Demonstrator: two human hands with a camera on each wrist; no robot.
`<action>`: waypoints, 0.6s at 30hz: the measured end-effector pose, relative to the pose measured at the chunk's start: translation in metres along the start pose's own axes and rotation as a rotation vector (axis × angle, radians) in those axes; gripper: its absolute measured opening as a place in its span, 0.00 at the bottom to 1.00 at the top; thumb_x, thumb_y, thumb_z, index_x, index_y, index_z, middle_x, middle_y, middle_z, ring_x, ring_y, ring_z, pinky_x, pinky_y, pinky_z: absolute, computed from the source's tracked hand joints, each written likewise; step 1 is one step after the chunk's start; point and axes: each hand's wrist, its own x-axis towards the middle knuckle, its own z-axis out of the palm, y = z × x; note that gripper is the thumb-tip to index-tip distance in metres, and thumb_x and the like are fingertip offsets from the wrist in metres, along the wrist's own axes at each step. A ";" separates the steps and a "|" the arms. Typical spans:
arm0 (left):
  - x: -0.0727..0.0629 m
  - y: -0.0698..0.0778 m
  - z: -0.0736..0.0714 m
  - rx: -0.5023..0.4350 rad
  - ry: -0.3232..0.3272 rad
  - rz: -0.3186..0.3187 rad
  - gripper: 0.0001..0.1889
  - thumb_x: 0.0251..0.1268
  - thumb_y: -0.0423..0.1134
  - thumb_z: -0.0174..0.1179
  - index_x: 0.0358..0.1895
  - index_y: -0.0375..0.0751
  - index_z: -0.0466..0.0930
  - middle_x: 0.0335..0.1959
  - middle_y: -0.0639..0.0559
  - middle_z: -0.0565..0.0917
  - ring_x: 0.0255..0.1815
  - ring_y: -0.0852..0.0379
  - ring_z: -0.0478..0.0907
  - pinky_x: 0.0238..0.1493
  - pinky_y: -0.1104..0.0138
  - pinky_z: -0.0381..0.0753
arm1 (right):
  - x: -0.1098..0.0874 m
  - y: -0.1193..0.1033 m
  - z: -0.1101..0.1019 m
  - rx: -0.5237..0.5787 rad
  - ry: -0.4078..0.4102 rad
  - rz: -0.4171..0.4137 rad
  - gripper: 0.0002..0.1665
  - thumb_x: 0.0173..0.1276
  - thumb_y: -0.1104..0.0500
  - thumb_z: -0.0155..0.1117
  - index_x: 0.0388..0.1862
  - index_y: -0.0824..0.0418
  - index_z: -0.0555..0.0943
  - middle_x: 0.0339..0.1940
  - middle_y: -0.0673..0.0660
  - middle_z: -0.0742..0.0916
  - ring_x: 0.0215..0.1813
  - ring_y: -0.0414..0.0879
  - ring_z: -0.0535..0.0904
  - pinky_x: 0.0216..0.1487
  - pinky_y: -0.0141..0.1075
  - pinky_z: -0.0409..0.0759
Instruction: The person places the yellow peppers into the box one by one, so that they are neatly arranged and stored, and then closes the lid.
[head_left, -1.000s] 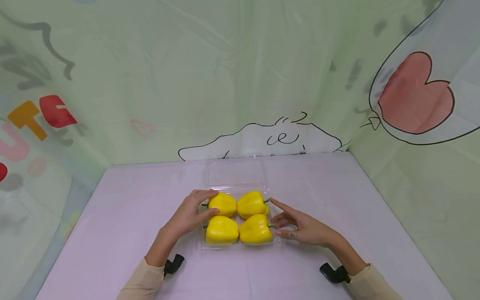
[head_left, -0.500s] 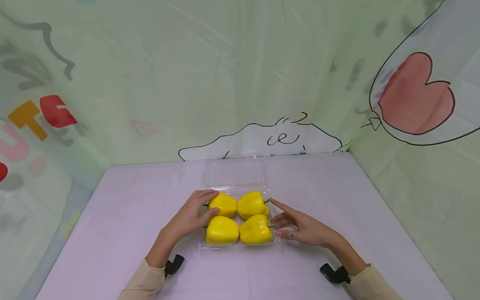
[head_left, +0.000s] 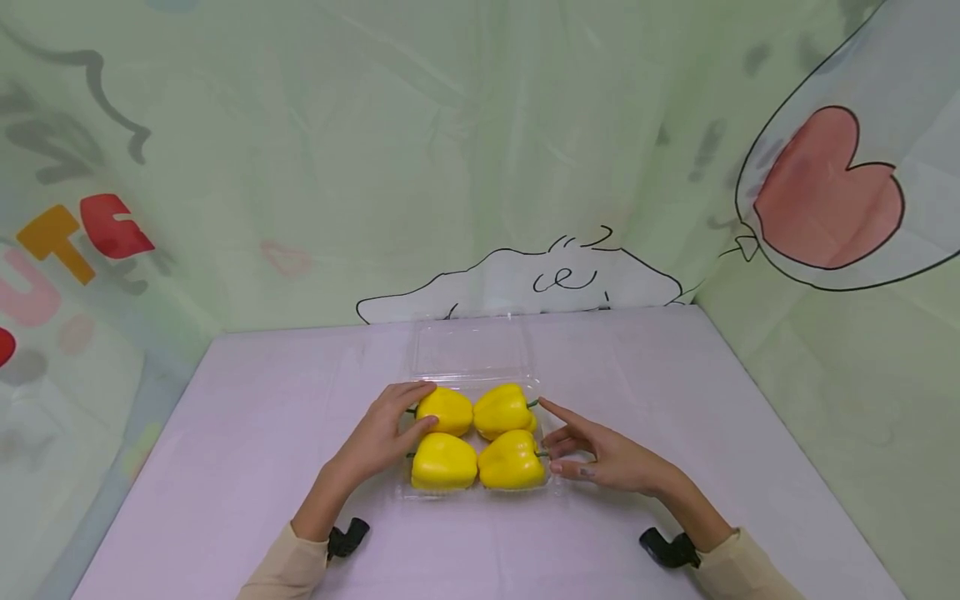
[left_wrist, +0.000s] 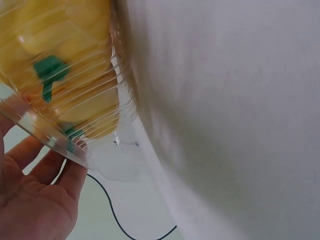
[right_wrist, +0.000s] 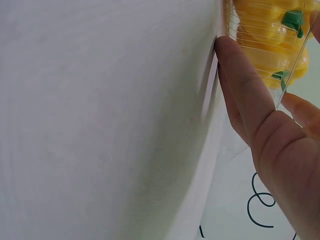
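Several yellow bell peppers with green stems sit in two rows of two in a clear plastic clamshell box (head_left: 405, 493). My left hand (head_left: 382, 429) rests at the box's left side, its thumb and a fingertip on the far-left bell pepper (head_left: 446, 412). In the left wrist view, other fingers (left_wrist: 44, 162) lie along the outside of the rim. My right hand (head_left: 600, 450) is at the right side, index fingertip by the stem of the far-right bell pepper (head_left: 501, 410), thumb beside the near-right bell pepper (head_left: 513, 460). The near-left bell pepper (head_left: 444, 462) lies below my left thumb.
The box's clear lid (head_left: 471, 348) is folded back behind the peppers. A pale cloth covers the table (head_left: 637, 367), which meets printed fabric walls (head_left: 337, 167) at the back and sides. Black wrist devices (head_left: 348, 537) sit at both cuffs.
Both hands and the bell peppers stay in place. The head view shifts very slightly.
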 end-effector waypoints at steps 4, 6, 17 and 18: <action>0.000 -0.001 -0.001 -0.051 0.005 -0.018 0.31 0.74 0.48 0.67 0.77 0.45 0.74 0.78 0.46 0.74 0.80 0.41 0.69 0.80 0.39 0.69 | 0.000 0.000 0.000 -0.004 0.003 -0.003 0.55 0.74 0.48 0.71 0.90 0.44 0.49 0.69 0.63 0.84 0.66 0.55 0.84 0.73 0.63 0.78; 0.001 -0.002 -0.002 -0.071 0.007 -0.008 0.30 0.74 0.47 0.66 0.76 0.45 0.74 0.79 0.47 0.74 0.81 0.41 0.69 0.80 0.39 0.69 | 0.000 0.000 0.000 -0.001 0.004 -0.003 0.55 0.74 0.48 0.71 0.90 0.44 0.49 0.69 0.63 0.84 0.66 0.55 0.84 0.73 0.63 0.78; 0.012 -0.011 -0.017 -0.224 0.180 0.058 0.22 0.77 0.32 0.62 0.71 0.41 0.77 0.70 0.43 0.80 0.74 0.39 0.77 0.69 0.47 0.82 | 0.000 0.001 0.001 0.004 0.000 -0.002 0.55 0.74 0.48 0.70 0.90 0.43 0.50 0.69 0.64 0.84 0.66 0.55 0.84 0.72 0.63 0.78; 0.014 -0.012 -0.018 -0.230 0.201 0.038 0.22 0.77 0.32 0.61 0.71 0.41 0.77 0.70 0.43 0.81 0.73 0.39 0.77 0.69 0.48 0.83 | 0.000 0.001 0.001 0.003 -0.001 -0.001 0.55 0.74 0.48 0.70 0.90 0.43 0.50 0.69 0.64 0.84 0.66 0.55 0.84 0.72 0.63 0.78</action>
